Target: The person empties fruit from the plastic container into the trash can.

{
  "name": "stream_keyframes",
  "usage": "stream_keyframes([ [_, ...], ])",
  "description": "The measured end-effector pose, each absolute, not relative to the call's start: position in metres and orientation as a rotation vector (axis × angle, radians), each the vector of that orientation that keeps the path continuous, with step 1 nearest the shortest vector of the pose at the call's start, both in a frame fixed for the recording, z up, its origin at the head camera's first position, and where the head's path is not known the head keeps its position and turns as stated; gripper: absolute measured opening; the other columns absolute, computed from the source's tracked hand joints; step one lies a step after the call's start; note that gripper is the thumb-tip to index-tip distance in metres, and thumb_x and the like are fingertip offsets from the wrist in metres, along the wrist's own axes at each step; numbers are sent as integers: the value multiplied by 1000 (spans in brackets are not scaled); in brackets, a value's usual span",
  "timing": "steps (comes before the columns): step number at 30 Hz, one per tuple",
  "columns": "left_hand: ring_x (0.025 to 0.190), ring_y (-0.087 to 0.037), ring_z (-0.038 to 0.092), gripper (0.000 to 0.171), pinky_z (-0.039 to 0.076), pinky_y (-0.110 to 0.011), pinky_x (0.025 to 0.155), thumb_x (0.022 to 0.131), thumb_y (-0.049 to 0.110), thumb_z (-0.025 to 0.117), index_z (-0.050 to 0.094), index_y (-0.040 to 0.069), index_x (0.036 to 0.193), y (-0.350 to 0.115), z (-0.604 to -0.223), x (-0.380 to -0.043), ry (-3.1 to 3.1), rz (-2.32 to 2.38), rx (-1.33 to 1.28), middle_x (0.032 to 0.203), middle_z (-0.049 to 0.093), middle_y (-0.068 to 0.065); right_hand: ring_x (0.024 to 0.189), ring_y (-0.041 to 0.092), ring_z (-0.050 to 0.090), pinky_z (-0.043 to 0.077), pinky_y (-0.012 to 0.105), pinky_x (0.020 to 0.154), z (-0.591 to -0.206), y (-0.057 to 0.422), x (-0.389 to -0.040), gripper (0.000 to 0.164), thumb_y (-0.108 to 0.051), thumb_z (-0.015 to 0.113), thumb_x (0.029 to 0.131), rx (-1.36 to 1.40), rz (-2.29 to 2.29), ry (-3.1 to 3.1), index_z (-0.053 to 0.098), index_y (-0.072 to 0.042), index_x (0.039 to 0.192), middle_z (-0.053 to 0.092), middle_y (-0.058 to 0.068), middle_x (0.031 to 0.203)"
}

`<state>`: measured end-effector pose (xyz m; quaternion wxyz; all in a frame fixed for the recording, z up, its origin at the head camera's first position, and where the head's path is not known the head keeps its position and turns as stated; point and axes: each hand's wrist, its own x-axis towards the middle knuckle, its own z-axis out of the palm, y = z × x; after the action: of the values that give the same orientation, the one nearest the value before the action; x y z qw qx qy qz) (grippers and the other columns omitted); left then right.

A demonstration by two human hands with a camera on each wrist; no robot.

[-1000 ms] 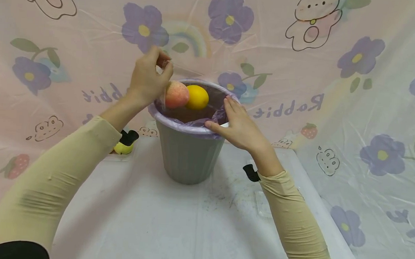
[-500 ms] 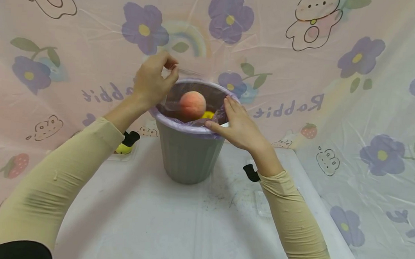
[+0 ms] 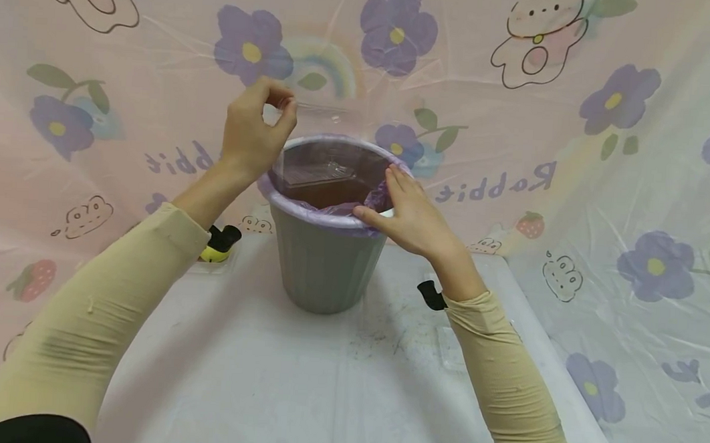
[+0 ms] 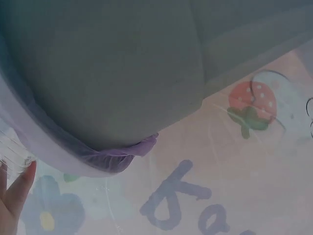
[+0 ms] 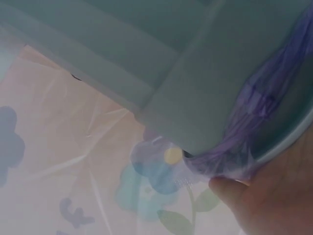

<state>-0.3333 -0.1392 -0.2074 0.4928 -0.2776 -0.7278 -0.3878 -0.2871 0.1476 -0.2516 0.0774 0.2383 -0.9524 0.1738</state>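
Note:
My left hand [image 3: 256,128] pinches the edge of a clear plastic box [image 3: 335,169], held tilted over the mouth of a grey-green trash can [image 3: 328,267]. Through its see-through walls the can's dark interior shows, and no fruit is visible in it. In the left wrist view, fingertips [image 4: 22,188] touch the box at the lower left. A purple bag [image 3: 310,214] lines the can and folds over its rim. My right hand [image 3: 414,214] rests on the right side of that rim, fingers extended and thumb spread toward the front. The can's bottom is hidden.
Behind my left wrist, a yellow fruit [image 3: 215,253] sits in a clear tray [image 3: 204,268]. Another clear container [image 3: 452,350] lies on the white table [image 3: 251,370] beside my right forearm. A patterned curtain [image 3: 176,65] hangs close behind.
The peach and the yellow fruit have slid down out of the clear box and dropped out of sight into the can. My left hand has shifted slightly; the right stays on the rim.

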Motion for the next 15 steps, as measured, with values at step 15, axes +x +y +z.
stream_keyframes([
  [15,88,-13,67,10,55,-20,69,98,-3,62,66,5,103,-159,-204,-317,-1503,-1517,-507,88,63,6,161,29,4,2,43,131,-252,148,-286,112,-76,50,95,719,547,-2840,9,2,164,7,16,174],
])
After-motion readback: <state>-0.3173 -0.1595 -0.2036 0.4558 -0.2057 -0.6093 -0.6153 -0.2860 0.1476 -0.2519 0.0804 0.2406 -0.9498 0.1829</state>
